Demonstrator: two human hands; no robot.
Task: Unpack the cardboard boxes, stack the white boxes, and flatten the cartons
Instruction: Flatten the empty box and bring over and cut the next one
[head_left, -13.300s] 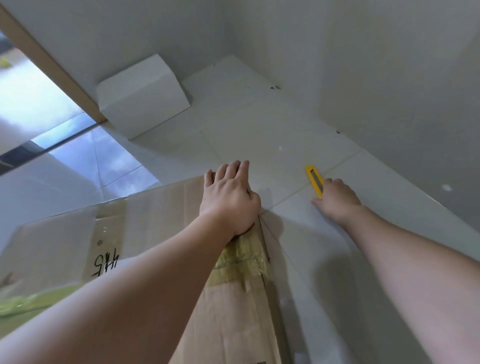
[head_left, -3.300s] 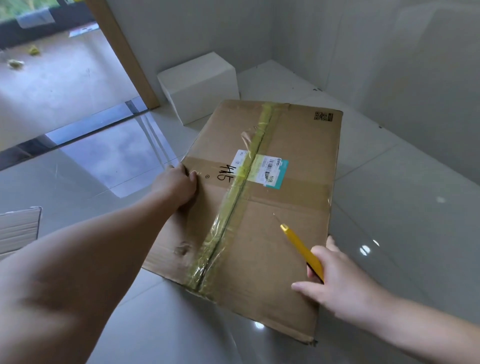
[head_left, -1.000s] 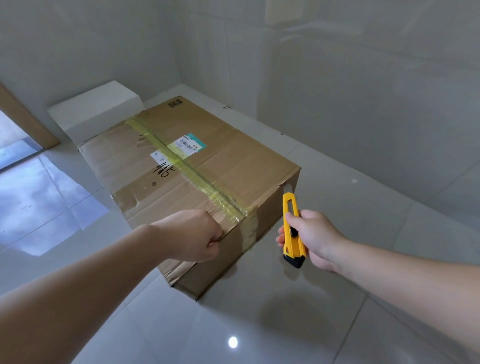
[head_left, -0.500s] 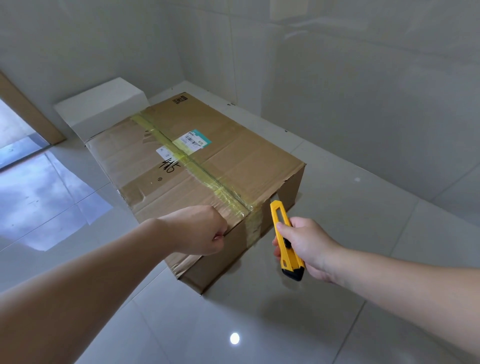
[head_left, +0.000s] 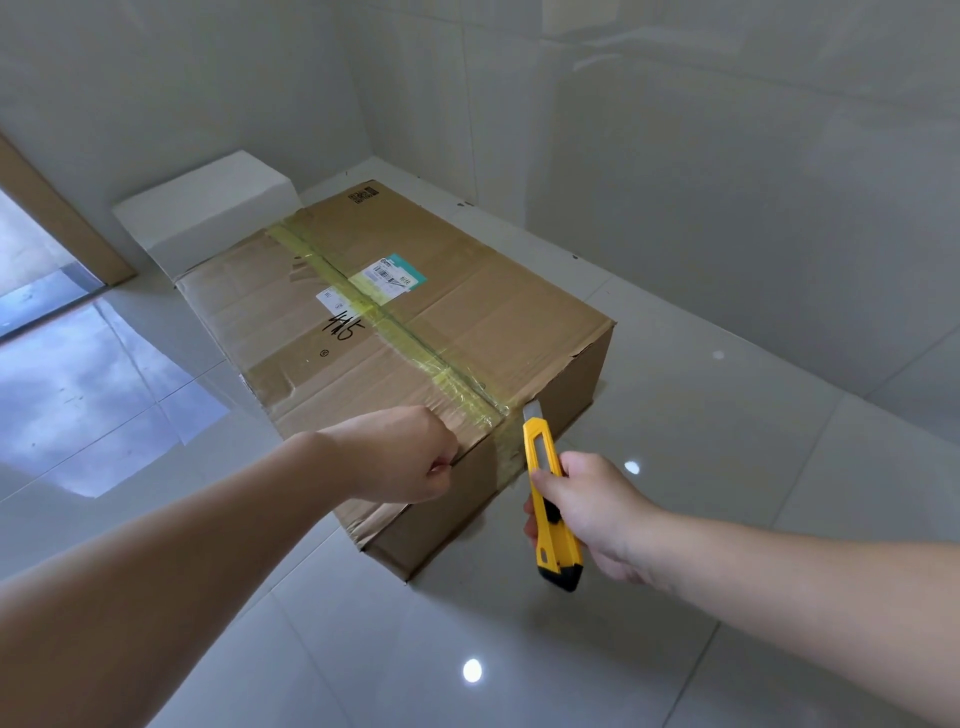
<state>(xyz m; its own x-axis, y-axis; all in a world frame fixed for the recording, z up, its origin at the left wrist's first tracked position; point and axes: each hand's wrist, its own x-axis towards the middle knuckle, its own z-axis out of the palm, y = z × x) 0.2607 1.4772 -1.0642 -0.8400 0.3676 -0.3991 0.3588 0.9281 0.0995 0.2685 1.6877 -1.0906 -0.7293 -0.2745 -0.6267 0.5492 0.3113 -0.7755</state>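
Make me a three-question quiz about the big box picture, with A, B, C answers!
1. Where is the white box?
A. behind the cardboard box
B. on top of it
C. in a hand

2. What colour is the knife?
A. red
B. yellow
C. green

3. Is the cardboard box open?
A. flaps wide open
B. flattened
C. taped shut

Answers:
1 A, it sits on the floor at the far end.
2 B, the right hand grips a yellow handle.
3 C, tape runs unbroken along the top seam.

Glossy tiled floor: taped cardboard box, white box touching behind.
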